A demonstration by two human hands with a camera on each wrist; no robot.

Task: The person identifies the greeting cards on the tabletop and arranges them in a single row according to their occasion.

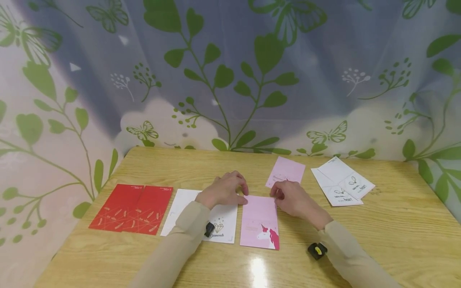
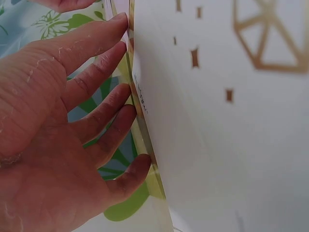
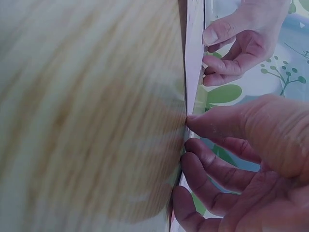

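Note:
A pink paper envelope (image 1: 257, 218) printed with a unicorn lies flat on the table in front of me. My left hand (image 1: 225, 190) is at its upper left corner, thumb near the edge and fingers loosely bent. In the left wrist view, the fingertips (image 2: 144, 162) rest on the table beside a white envelope (image 2: 217, 145). My right hand (image 1: 293, 198) is at the upper right corner, its thumb touching the pink edge in the right wrist view. A second pink envelope (image 1: 286, 171) lies just behind the right hand. The left forearm partly covers the white Diamonds envelope (image 1: 227, 222).
Two red envelopes (image 1: 135, 208) overlap slightly at the left of the wooden table (image 1: 201, 264). Two white envelopes (image 1: 340, 180) with wing prints lie crossed at the back right. A leaf-patterned curtain (image 1: 230, 80) hangs along the table's far edge.

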